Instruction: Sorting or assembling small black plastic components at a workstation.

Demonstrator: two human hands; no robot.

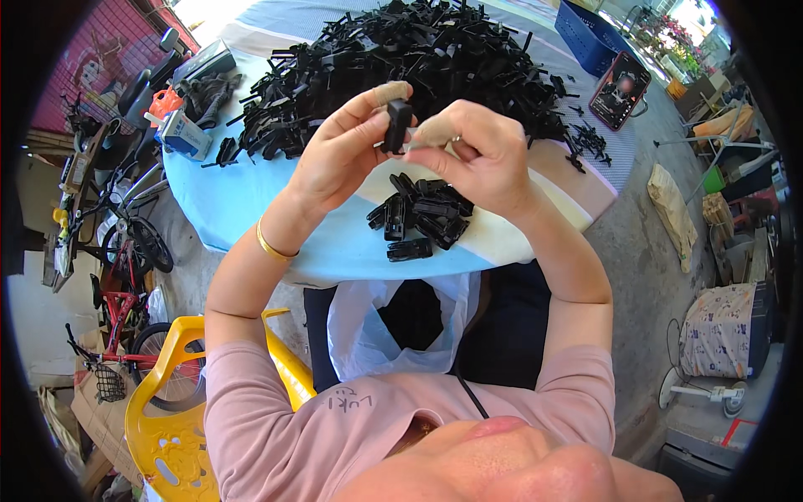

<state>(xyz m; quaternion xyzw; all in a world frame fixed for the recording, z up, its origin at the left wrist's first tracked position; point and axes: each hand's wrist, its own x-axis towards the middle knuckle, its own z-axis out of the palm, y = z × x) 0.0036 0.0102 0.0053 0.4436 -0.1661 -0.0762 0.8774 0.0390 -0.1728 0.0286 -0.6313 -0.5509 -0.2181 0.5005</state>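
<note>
Between thumb and forefinger, my left hand (347, 142) holds up a small black plastic part (397, 125); a tan wrap covers the forefinger. Close against that part's lower end, my right hand (481, 155) pinches with thumb and a likewise wrapped forefinger. Whatever sits in this right pinch is too small to make out. Under both hands a little heap of black clip-like pieces (422, 209) lies on the table. Behind them spreads a large pile of loose black plastic parts (401, 58).
The cloth-covered table (242, 209) also bears a blue basket (590, 38), a phone on a stand (620, 90), a blue-white carton (184, 134) and small black bits (590, 142). A white plastic bag (355, 335) hangs open at my lap. A yellow chair (171, 418) stands at left.
</note>
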